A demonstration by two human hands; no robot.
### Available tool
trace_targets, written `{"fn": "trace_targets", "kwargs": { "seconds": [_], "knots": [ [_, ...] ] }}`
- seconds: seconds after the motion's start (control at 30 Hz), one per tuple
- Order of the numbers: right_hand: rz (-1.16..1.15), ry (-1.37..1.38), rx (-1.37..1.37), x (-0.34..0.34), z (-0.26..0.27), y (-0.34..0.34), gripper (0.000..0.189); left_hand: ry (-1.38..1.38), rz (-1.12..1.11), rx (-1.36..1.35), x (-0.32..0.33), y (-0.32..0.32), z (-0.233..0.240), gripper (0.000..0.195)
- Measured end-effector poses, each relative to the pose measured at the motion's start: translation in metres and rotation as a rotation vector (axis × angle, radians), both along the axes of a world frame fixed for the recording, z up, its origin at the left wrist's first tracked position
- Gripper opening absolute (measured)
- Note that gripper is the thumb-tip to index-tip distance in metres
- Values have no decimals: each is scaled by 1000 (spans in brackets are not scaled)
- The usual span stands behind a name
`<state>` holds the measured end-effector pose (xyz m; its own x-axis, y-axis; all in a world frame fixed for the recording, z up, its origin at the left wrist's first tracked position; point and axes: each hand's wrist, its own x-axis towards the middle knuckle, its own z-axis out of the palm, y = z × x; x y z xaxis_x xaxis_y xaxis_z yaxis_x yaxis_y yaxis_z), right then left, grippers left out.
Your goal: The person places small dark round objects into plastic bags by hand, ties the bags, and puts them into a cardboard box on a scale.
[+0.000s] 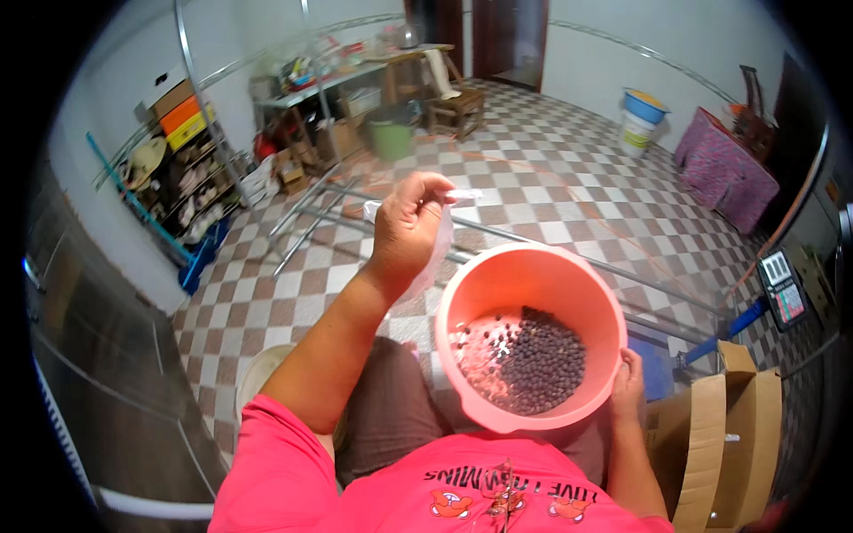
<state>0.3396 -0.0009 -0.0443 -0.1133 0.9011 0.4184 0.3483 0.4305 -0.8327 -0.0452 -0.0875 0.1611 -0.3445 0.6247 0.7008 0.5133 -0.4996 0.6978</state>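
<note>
My left hand is raised out in front, its fingers pinched on a thin, whitish plastic bag that hangs down behind the wrist. A pink plastic bucket sits tilted over my lap, its mouth facing me. Inside it, small round dark pieces, like beads or berries, cover the right part of the bottom, with several scattered to the left. At the bucket's right side, my right hand grips the rim; some of its fingers are hidden behind the wall.
Metal tubes of a frame lie across the checkered floor beyond the bucket. An open cardboard box stands close on my right, below a digital scale display. Farther off are a green bucket, a wooden chair and a cluttered table.
</note>
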Motion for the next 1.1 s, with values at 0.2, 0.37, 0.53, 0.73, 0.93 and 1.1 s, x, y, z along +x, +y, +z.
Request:
{"fn": "trace_targets", "kwargs": {
  "seconds": [0.2,0.37,0.53,0.73,0.93,1.1],
  "knots": [
    [-56,-22,-3,3,3,-4,26,-118,-314,-19,57,51,-5,13],
    [-46,-18,-7,2,7,-8,26,-258,-430,-140,73,60,-47,15],
    [-82,-71,-9,0,22,-12,25,-406,-489,-306,73,59,-109,14],
    [19,-205,66,-21,72,3,26,-367,-612,-418,63,71,-129,10],
    [421,-321,288,-126,102,17,46,-306,-678,-497,59,61,-125,16],
    [555,-584,416,-147,45,21,20,-405,-680,-546,39,56,-126,16]
  ]
}}
